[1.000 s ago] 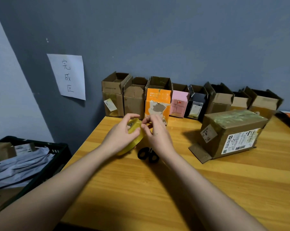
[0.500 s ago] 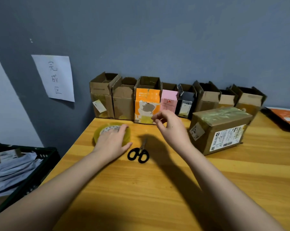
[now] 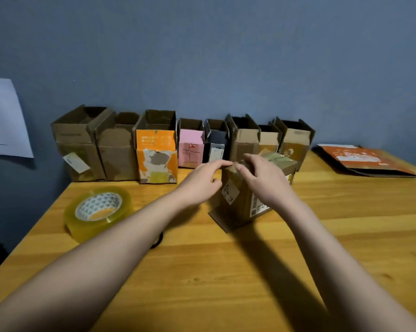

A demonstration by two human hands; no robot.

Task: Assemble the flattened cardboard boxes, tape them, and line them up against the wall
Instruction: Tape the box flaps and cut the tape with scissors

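A brown cardboard box with shipping labels and a taped top lies on its side on the wooden table. My right hand rests on its upper near corner, fingers curled over the edge. My left hand touches the same corner from the left with its fingertips. A roll of clear tape lies flat at the table's left. Several assembled boxes stand open-topped in a row against the blue wall.
Black scissors lie mostly hidden under my left forearm. Flattened cardboard with orange print lies at the back right. A white paper sign hangs on the wall at left.
My left hand let go of the tape roll, which now lies on the table, and both hands moved right onto the labelled box. The view shifted right.
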